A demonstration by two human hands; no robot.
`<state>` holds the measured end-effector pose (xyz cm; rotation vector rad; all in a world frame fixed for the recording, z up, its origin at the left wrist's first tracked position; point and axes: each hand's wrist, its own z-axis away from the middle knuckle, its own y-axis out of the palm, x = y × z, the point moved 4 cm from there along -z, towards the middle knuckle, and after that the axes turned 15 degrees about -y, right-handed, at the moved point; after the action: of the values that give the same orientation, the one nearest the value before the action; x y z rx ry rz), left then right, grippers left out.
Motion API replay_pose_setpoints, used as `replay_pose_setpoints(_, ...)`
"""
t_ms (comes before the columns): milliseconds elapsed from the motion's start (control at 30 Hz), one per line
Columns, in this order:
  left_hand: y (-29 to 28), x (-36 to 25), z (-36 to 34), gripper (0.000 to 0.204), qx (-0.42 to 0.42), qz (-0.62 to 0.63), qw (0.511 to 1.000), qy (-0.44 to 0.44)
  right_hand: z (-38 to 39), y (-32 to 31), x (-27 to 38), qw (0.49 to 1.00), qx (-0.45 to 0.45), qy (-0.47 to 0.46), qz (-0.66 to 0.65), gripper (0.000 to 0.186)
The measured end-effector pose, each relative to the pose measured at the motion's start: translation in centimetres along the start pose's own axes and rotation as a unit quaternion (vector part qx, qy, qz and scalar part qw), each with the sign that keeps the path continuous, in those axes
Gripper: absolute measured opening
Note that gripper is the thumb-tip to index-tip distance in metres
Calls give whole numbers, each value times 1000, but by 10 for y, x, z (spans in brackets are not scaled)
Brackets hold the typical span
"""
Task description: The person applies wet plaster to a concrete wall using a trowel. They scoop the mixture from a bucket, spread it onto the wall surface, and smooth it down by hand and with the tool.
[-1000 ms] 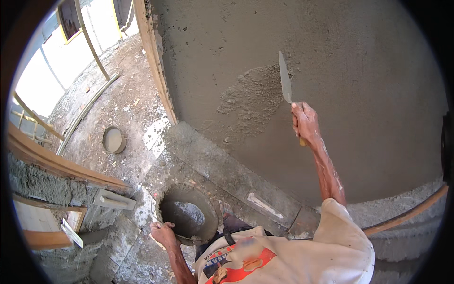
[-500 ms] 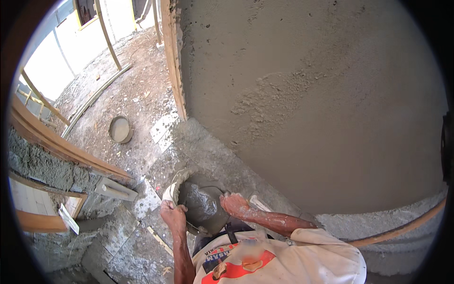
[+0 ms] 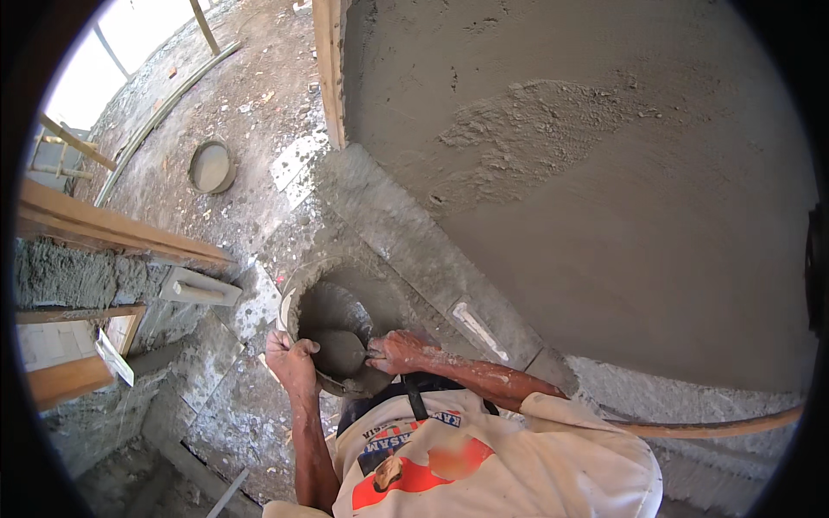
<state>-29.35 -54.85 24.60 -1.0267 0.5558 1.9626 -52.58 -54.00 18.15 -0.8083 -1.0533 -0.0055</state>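
My left hand (image 3: 292,354) grips the near-left rim of a round, mortar-crusted bucket (image 3: 313,276), held low in front of my body. My right hand (image 3: 397,351) is closed on a trowel at the right side of the bucket, with the mortar-coated blade (image 3: 341,350) down inside it over wet grey mortar; most of the handle is hidden in my fingers. Above and to the right is a grey plastered wall (image 3: 613,250) with a rough, ridged patch (image 3: 535,129) of mortar on it.
A wooden frame (image 3: 328,65) edges the wall. On the littered ground at left sit a second round container (image 3: 211,168) and long thin poles (image 3: 160,112). A wooden frame (image 3: 125,224), a float (image 3: 199,290) on rough masonry, and a pale float (image 3: 479,332) lie around me.
My right hand has come down from the wall with the trowel to the bucket, whose blade now sits inside it. My left hand stays on the rim. The view has shifted.
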Motion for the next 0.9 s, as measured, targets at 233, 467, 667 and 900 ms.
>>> replay_pose_setpoints(233, -29, 38, -5, 37, -155, 37, 984, -76, -2, -71, -74, 929, 45, 105, -351, 34)
replay_pose_setpoints(467, -5, 61, -11, 43, -306, -22, 945, -117, 58, -234, -270, 806, -452, 277, -264, 29)
replay_pose_setpoints(667, 8, 83, -22, 43, -252, -14, 960, -118, 137, -309, -124, 900, -410, 135, 63, 25)
replay_pose_setpoints(900, 99, 39, -13, 37, -117, 24, 990, -73, 51, -175, -103, 963, -99, 46, 248, 23)
